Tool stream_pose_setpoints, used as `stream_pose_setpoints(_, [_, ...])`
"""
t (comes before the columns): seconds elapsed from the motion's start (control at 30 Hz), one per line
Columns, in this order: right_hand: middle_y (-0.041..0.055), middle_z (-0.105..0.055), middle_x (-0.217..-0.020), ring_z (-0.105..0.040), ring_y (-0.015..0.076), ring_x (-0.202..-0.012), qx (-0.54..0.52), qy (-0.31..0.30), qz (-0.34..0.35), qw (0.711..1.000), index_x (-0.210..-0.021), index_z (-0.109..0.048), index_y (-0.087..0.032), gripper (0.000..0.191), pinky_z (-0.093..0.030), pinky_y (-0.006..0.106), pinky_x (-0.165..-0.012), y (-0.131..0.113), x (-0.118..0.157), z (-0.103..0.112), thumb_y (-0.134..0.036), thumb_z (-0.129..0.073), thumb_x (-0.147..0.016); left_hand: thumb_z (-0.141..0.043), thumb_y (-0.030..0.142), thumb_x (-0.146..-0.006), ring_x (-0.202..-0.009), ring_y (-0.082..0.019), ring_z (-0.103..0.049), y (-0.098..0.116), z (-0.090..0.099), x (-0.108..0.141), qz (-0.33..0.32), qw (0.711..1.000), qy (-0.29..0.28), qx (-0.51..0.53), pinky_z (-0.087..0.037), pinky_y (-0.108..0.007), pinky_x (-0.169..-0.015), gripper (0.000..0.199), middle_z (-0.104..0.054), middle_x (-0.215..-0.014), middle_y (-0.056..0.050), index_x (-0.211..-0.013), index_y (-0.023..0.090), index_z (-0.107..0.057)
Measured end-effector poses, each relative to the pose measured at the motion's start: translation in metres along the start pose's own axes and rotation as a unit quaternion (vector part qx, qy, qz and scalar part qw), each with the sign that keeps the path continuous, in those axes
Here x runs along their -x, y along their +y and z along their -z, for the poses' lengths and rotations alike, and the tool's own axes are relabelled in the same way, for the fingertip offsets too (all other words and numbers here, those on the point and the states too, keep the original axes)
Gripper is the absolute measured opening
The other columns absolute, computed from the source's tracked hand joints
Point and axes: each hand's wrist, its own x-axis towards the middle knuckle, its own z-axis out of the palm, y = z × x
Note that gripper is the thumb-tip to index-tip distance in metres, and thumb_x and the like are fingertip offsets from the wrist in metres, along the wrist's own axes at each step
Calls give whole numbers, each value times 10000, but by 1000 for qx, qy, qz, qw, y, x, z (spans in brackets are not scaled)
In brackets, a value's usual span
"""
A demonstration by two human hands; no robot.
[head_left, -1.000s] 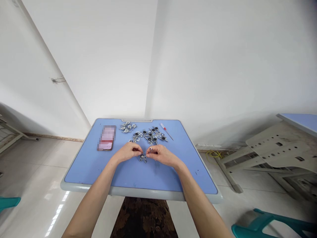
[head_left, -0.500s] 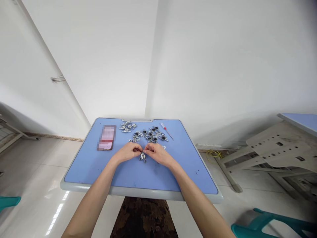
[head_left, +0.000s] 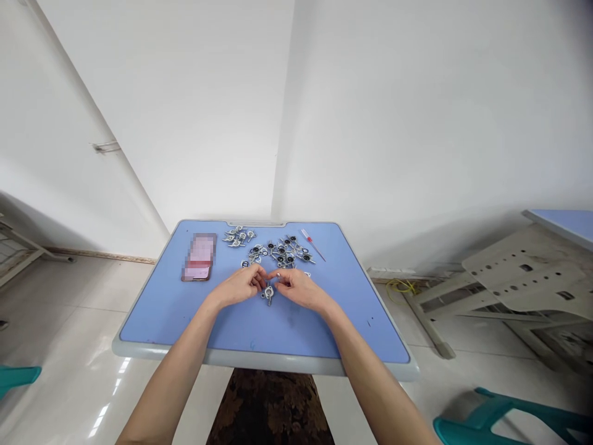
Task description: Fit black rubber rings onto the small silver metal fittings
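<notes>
The left hand [head_left: 241, 284] is holding its fingers bent at the far end of a metal fitting [head_left: 269, 293]; whether that grip is clasping it, I cannot tell. The right hand [head_left: 299, 288] is pointing its index finger at the left fingertips, thumb lower (its hold, too, is hard to read). The fitting is lying between the hands on the blue worktop [head_left: 278, 337]. Beyond them a black-centred pile [head_left: 281, 251] is spreading, with a silvery cluster [head_left: 242, 236] lying farther left, a phone [head_left: 199, 264] leftmost and a screwdriver [head_left: 309, 238] rightmost.
</notes>
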Motion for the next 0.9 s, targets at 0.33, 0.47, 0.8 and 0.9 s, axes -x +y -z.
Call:
stream_pose_setpoints(0.33, [-12, -579, -633, -470, 117, -580, 23, -24, -19, 999, -847, -694, -183, 204, -336, 226, -562, -8, 9, 8, -160, -496, -802, -536, 96, -683, -748, -138, -579, 2, 1, 1, -5, 1000, -3, -25, -463, -254, -688, 230, -627, -821, -16, -902, 150, -580])
stream_pose_setpoints(0.47, [2, -611, -686, -492, 118, -603, 26, -32, -25, 999, -833, -686, -177, 178, -349, 224, -564, -7, 10, 9, -173, -511, -800, -570, 151, -698, -741, -145, -582, 3, 4, 2, 13, 998, -11, -67, -455, -247, -674, 199, -634, -797, -12, -892, 151, -614])
stream_pose_setpoints(0.8, [-16, -565, -647, -466, 111, -580, 21, -51, -50, 997, -855, -674, -189, 156, -327, 220, -536, -9, 13, 12, -180, -538, -779, -593, 192, -706, -687, -144, -569, 8, 5, 4, 25, 990, -15, -135, -417, -230, -617, 109, -632, -739, 2, -788, 166, -660])
stream_pose_setpoints(0.9, [-16, -564, -648, -466, 109, -588, 30, -51, -55, 997, -834, -671, -187, 137, -319, 217, -540, -10, 12, 12, -166, -554, -766, -612, 205, -700, -659, -140, -553, 10, 5, 6, 28, 985, -14, -171, -389, -229, -590, 104, -629, -718, 8, -780, 172, -671])
